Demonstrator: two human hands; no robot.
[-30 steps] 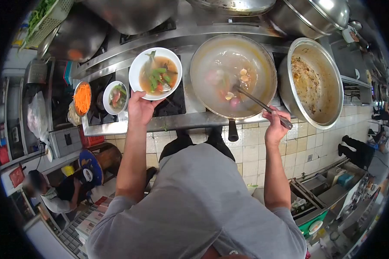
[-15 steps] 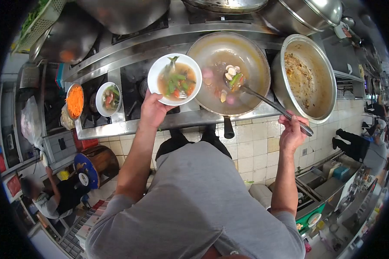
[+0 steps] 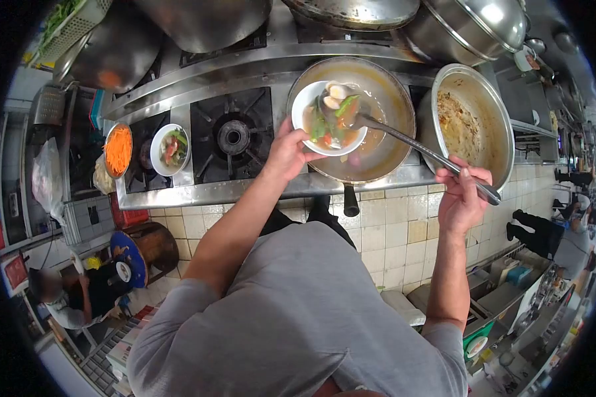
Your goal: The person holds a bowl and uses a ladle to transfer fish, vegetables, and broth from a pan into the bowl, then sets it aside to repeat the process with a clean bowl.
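My left hand (image 3: 290, 155) is closed on the lower left edge of a white bowl (image 3: 300, 109), holding it over the wok (image 3: 398, 119). Green leaves, red pieces and broth fill the bowl. In my right hand (image 3: 465, 195) is the long handle of a metal ladle (image 3: 414, 142), its fingers wrapped near the end. The ladle's head is over the bowl's right side, with pale clams (image 3: 336, 94) and a green piece there. Brown broth and pinkish pieces lie in the wok beneath.
Right of the wok stands a large pot (image 3: 503, 126) with browned residue. Left are a gas burner (image 3: 232, 135), a second bowl of soup (image 3: 157, 162) and a bowl of shredded carrot (image 3: 118, 152). Large pots (image 3: 208, 30) line the back. A person (image 3: 69, 301) is at far left, others at right.
My left hand has brought the bowl rightward over the wok. My right hand has raised the ladle from the broth to the bowl, and the clams now appear at the bowl's top.
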